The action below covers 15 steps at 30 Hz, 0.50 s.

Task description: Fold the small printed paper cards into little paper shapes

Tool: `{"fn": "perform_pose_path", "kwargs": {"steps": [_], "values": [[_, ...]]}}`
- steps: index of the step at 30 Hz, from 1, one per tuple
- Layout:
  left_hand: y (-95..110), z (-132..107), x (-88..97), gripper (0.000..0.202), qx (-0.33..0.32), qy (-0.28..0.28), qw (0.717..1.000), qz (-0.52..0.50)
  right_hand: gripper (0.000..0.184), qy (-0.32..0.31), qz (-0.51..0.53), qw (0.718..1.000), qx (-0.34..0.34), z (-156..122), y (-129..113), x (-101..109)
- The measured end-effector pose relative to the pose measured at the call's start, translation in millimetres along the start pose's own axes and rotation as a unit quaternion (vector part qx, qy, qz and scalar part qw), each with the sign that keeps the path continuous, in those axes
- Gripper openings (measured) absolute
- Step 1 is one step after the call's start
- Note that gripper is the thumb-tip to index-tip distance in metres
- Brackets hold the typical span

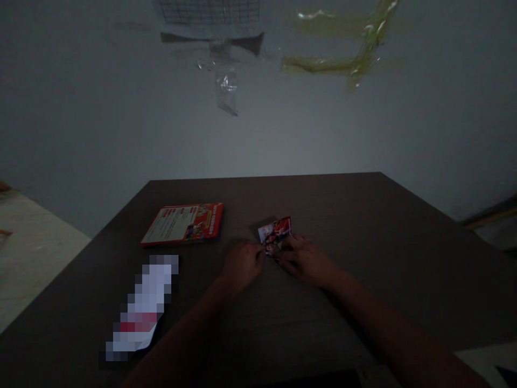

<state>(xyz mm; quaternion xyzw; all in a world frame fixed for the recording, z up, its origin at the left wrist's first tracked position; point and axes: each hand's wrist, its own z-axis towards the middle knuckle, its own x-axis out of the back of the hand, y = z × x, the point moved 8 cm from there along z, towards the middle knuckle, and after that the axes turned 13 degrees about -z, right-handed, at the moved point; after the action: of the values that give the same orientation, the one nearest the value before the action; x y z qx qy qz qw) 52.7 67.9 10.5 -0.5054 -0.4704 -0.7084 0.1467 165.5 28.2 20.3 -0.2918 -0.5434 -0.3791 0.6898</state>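
A small red and white printed packet lies near the middle of a dark wooden table. My left hand pinches the packet's near left corner with curled fingers. My right hand rests on its near right edge, fingers bent onto it. The light is dim, so the fingertips are hard to make out.
A red and white printed box lies flat on the table to the left. Nearer the front left lies a white paper with a red stripe, blurred out. A grey wall with tape scraps rises behind the table.
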Motion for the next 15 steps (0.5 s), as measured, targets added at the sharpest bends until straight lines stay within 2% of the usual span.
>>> {"fn": "perform_pose_path", "kwargs": {"steps": [11, 15], "values": [[-4.2, -1.4, -0.5, 0.029, 0.05, -0.014, 0.999, 0.006, 0.024, 0.003, 0.013, 1.0, -0.002, 0.7, 1.7, 0.9], [-3.5, -1.0, -0.6, 0.03, 0.033, -0.009, 0.999, 0.015, 0.023, 0.001, 0.019, 1.0, 0.003, 2.1, 2.4, -0.2]]}}
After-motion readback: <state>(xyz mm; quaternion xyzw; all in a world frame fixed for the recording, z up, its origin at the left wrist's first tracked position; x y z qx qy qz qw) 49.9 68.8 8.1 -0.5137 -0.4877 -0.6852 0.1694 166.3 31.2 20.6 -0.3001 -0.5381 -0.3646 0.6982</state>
